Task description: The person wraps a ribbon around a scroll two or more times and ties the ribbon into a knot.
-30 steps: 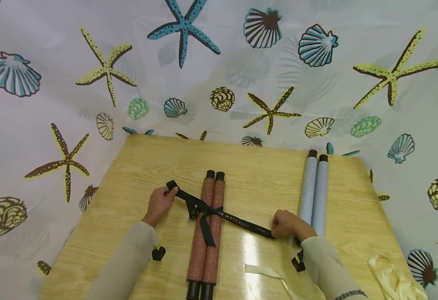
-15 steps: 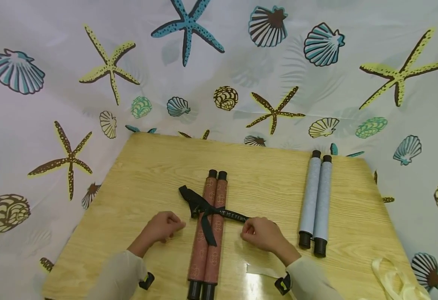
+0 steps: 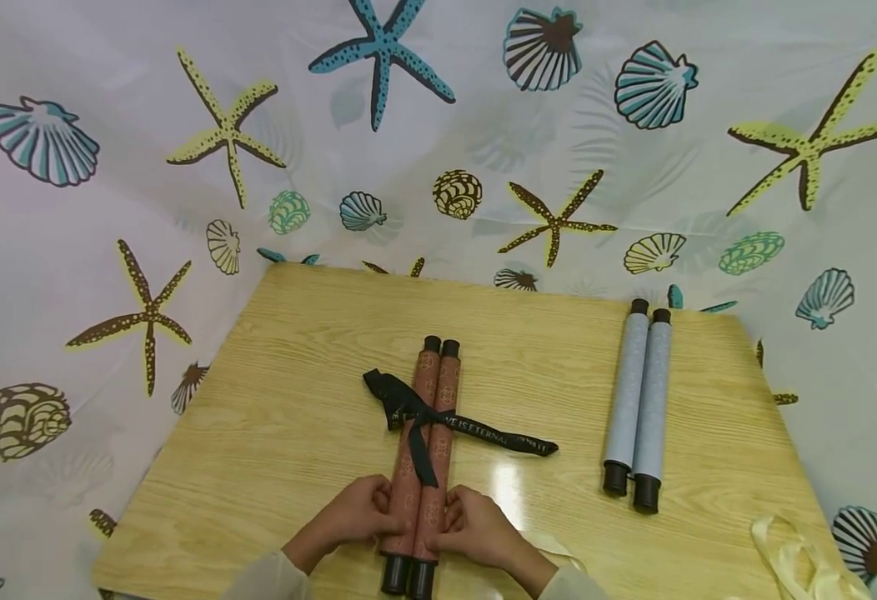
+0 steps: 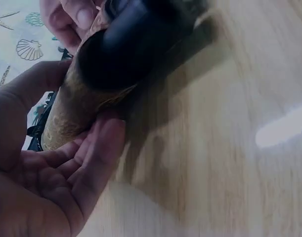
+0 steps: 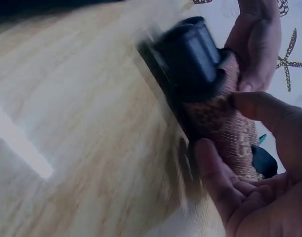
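Note:
A reddish-brown patterned scroll (image 3: 408, 483), rolled into two side-by-side rolls with black end knobs, lies lengthwise on the table. A black ribbon (image 3: 483, 432) with printed lettering is tied round its middle, one tail stretching right and a loop lying left. My left hand (image 3: 363, 510) grips the near part of the left roll from outside; the left wrist view shows thumb and fingers about the roll (image 4: 66, 118). From the other side my right hand (image 3: 479, 527) holds the right roll near its black knob (image 5: 190, 59), thumb and fingers round it.
A pale blue-grey scroll (image 3: 639, 392) with black knobs lies at the right of the wooden table (image 3: 303, 350). A cream ribbon (image 3: 799, 558) is heaped at the near right corner. Part of another cream strip (image 3: 558, 550) shows behind the right hand. Shell-patterned cloth (image 3: 408, 108) surrounds the table.
Both hands have let go of the black ribbon's ends and moved down and inward to the scroll's near end, where they now grip it. The ribbon's right tail lies loose on the table.

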Action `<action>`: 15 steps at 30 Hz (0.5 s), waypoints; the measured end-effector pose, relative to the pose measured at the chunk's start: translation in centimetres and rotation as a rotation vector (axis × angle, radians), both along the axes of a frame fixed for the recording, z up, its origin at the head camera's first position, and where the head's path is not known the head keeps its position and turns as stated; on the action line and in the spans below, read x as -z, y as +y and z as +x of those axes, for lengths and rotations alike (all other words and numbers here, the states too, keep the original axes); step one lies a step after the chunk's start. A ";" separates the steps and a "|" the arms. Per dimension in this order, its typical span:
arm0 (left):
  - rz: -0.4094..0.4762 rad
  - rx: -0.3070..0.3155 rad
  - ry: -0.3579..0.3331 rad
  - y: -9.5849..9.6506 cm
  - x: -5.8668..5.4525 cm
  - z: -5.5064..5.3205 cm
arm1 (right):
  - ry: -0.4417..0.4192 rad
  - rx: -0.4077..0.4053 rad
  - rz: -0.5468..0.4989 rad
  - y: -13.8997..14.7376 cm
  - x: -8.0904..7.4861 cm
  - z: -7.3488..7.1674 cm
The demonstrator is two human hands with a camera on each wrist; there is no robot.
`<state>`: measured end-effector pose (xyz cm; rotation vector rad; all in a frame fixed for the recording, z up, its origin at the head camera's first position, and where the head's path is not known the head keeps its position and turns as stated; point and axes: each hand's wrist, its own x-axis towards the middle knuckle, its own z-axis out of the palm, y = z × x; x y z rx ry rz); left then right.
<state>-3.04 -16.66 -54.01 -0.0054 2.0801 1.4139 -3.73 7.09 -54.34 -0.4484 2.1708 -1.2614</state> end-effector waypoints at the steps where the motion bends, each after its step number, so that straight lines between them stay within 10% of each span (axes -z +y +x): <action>1: 0.002 -0.009 0.028 -0.1 -0.1 0.0 | 0.008 0.009 -0.009 -0.2 0.0 0.0; 15: -0.058 -0.237 0.169 -4.3 -5.1 -2.2 | 0.117 -0.071 -0.090 -5.0 -3.9 -6.0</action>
